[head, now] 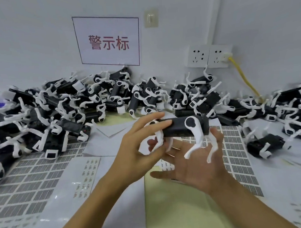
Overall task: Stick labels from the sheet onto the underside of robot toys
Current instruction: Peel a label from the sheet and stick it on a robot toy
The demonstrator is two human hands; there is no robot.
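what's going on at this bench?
A person is holding one black-and-white robot dog toy above the table, upright with its legs hanging down. The left hand grips its rear end; the right hand is open, palm up beneath the legs. Label sheets lie spread over the table, and a big pile of the same toys runs along the wall. No label is visible in either hand.

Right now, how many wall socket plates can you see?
2. Both are on the back wall at the right, side by side: the left socket plate has nothing plugged in, and the right socket plate has a yellow cable plugged in. Others may be out of view.
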